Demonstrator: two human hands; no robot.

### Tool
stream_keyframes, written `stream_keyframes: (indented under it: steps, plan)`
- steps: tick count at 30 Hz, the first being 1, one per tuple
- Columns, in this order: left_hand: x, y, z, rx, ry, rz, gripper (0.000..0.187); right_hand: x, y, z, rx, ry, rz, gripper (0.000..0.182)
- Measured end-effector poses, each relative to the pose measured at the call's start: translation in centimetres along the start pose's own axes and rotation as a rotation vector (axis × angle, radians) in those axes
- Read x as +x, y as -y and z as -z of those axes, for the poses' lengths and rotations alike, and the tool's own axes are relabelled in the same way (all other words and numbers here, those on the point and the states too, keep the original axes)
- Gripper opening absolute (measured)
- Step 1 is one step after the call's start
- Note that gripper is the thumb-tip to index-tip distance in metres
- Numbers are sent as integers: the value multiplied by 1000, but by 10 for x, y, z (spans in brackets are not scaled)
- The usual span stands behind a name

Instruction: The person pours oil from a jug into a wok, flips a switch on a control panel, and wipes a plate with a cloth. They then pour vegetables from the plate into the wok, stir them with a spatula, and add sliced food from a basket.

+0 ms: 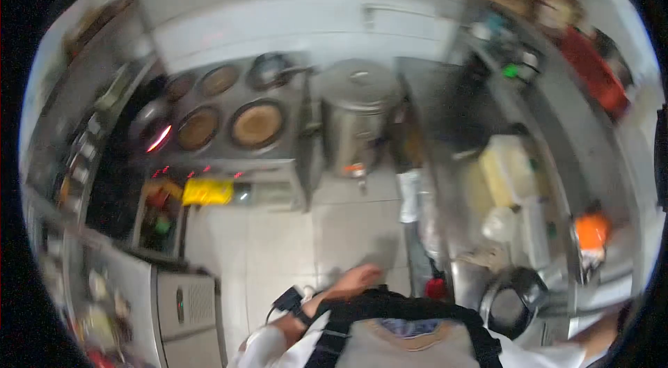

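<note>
My left hand [360, 277] is held in front of my body at the lower middle, over the tiled floor and close to the top of my apron [410, 340]. Motion smears its fingers, and I cannot tell whether they hold anything. A black strap with a dark box-shaped device [287, 300] sits on that wrist. My right forearm [600, 339] reaches out to the lower right, with a dark band near its end; the hand itself is lost past the dark rim of the view. Inward of that forearm, a black pan [511, 305] lies on the steel counter.
A multi-burner stove [240, 159] stands ahead to the left, with a small pan [270, 70] on a back burner. Beside it is a tall lidded steel pot [358, 110]. Pale yellow containers [509, 166] sit on the right counter, below a shelf holding a red tray [591, 68].
</note>
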State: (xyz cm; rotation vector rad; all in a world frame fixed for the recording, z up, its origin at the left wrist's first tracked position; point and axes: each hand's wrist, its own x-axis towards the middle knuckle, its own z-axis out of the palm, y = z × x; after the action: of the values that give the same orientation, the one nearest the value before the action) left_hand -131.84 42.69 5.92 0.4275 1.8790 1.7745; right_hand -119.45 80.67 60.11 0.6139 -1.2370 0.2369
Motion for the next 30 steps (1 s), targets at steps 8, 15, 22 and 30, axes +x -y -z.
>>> stream_keyframes:
  steps: [8,15,22,30]
  plan:
    - [-27,-62,56,155,-27,-69,22,-263,80,-39,232,-329,-1381,11]
    - [-94,-78,143,26,-179,-63,22,-305,258,-241,1190,-206,-2231,32]
    - [-173,-94,219,-241,-351,-94,22,-349,358,-341,1733,216,-2227,12]
    - [-206,-70,299,-345,-390,-88,34,-405,471,-479,2315,1283,-1609,34]
